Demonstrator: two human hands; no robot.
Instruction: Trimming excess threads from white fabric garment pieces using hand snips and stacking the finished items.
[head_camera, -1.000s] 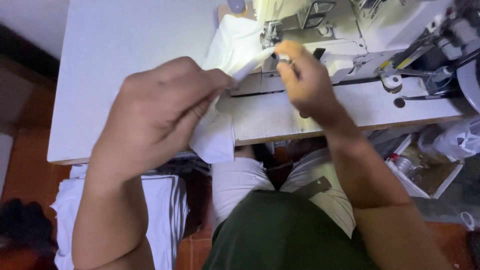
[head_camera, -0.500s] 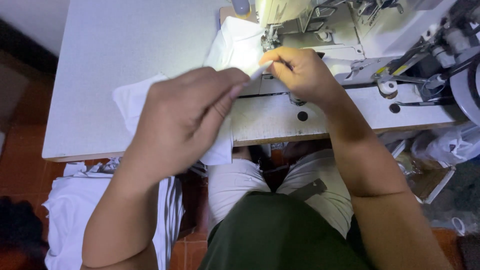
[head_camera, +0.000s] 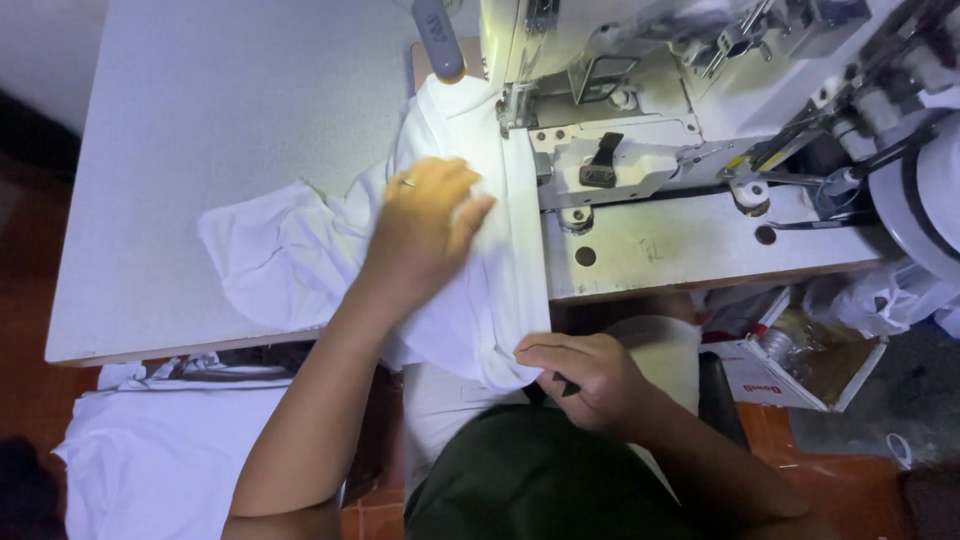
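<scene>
A white fabric piece lies on the grey table and runs up under the head of the white sewing machine. My left hand, with a ring on one finger, lies flat on the cloth just left of the machine's needle area, fingers spread. My right hand is down at the table's front edge, pinching the cloth's lower corner where it hangs over the edge.
The grey table stretches to the left. More white fabric is piled below the table's left front. An open cardboard box with spools sits at the lower right, next to a plastic bag.
Both hands were raised together at the cloth's end near the needle. Now the left hand has dropped flat on the cloth and the right hand has moved down to the hanging corner.
</scene>
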